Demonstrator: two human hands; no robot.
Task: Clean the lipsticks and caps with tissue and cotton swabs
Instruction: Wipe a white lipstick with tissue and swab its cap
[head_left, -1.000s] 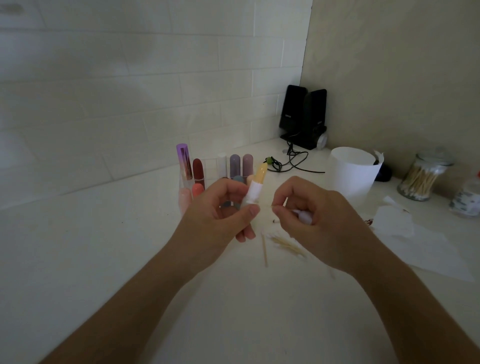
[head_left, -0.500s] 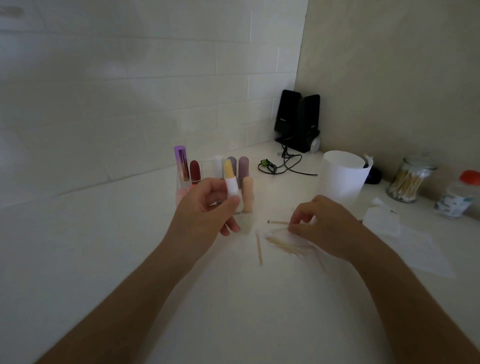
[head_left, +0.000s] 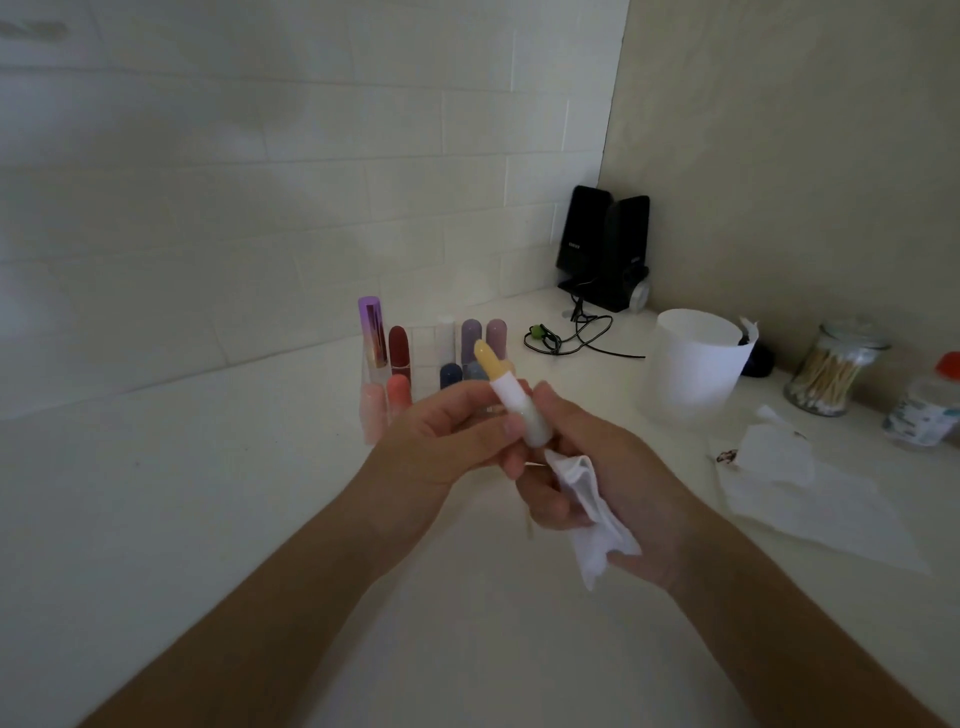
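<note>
My left hand pinches an uncapped lipstick with a white tube and a pale yellow tip, held upright above the counter. My right hand holds a crumpled white tissue just below and to the right of the tube, its fingertips touching the tube's base. Behind the hands stands a clear organizer with several lipsticks in purple, red, pink and grey.
A white cup stands at the right, with a glass jar of cotton swabs and a red-capped bottle beyond it. Used tissues lie flat on the counter. Black speakers and a cable fill the corner.
My right hand left the swab sticks on the counter, picked up a tissue and rose to the lipstick. My left hand brought the lipstick slightly nearer.
</note>
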